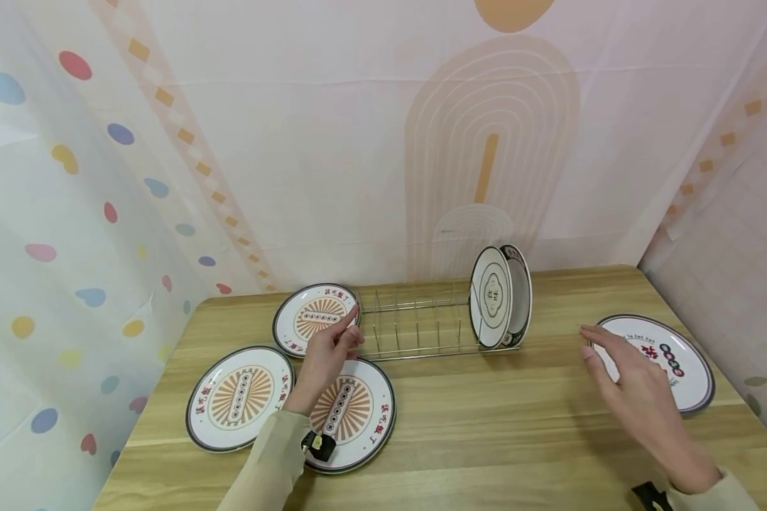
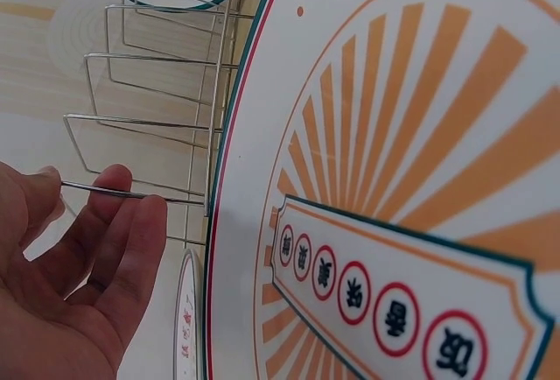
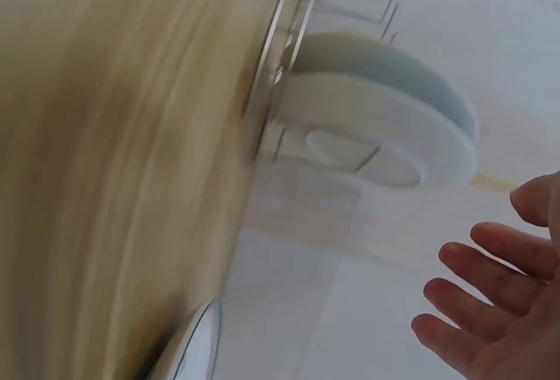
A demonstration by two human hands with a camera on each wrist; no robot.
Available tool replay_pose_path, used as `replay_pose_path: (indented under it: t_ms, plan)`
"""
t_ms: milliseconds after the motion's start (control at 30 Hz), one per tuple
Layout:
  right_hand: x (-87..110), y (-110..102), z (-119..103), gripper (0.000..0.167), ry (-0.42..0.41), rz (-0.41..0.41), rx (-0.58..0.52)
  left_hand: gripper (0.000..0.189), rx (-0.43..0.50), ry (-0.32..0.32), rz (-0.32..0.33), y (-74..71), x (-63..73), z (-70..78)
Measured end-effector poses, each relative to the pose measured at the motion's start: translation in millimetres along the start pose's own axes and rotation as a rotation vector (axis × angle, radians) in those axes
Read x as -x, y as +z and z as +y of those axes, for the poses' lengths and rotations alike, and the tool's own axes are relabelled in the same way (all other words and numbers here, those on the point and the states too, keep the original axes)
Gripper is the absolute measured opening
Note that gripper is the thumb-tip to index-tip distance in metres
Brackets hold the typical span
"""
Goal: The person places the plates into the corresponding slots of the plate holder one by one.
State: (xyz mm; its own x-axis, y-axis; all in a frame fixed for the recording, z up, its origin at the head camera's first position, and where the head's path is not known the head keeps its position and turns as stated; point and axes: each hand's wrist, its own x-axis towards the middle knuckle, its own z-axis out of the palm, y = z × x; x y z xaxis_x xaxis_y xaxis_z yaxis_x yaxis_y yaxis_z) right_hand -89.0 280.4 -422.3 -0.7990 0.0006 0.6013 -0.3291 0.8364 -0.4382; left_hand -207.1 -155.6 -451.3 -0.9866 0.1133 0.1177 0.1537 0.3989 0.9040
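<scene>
A metal wire plate rack (image 1: 415, 354) stands at the back of the table. My left hand (image 1: 326, 358) is at its left end, and in the left wrist view the thumb and fingers pinch one of its upright wires (image 2: 179, 200). Two round plates stand upright in the rack's right end, the nearer one (image 1: 489, 298) with a printed emblem. My right hand (image 1: 642, 401) is held in the air with its fingers extended, holding nothing. It overlaps a white plate (image 1: 687, 387) with a dark rim lying at the right.
Orange sunburst plates lie flat at the left: a back one (image 1: 290, 323), a left one (image 1: 204, 419) and a front one (image 1: 373, 404) partly behind my left forearm. The wooden table (image 1: 473, 440) backs onto a patterned cloth (image 1: 332, 156); another cloth hangs along the left side.
</scene>
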Motion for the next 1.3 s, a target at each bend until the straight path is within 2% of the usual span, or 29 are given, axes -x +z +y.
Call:
replay_pose_path:
  t_ms: [200, 300, 533, 667, 833, 1100, 1300]
  plan:
    - [9.3, -16, 37, 0.033, 0.034, -0.173, 0.07, 0.046, -0.011, 0.015, 0.003, -0.4, -0.4, -0.5]
    - [12.8, -21, 56, 0.034, 0.012, -0.22, 0.099, 0.046, -0.017, 0.014, 0.003, -0.8, -0.7, -1.2]
    - [14.4, -35, 89, 0.032, -0.034, -0.261, 0.148, 0.046, -0.007, 0.0, 0.001, -1.2, 0.3, -0.3]
    - [16.2, -41, 109, 0.033, -0.048, -0.292, 0.137, 0.046, -0.009, -0.004, -0.005, -1.3, 0.7, 0.9]
    - [20.4, -47, 130, 0.043, -0.008, -0.367, 0.104, 0.047, -0.015, -0.005, -0.013, -1.9, -0.2, 0.8]
    - [21.2, -47, 149, 0.055, 0.027, -0.396, 0.081, 0.047, -0.021, -0.013, -0.018, -2.8, -0.1, 2.1]
    - [21.3, -48, 157, 0.057, 0.059, -0.464, 0.106, 0.046, -0.016, -0.015, -0.016, -2.3, -0.2, 2.0]
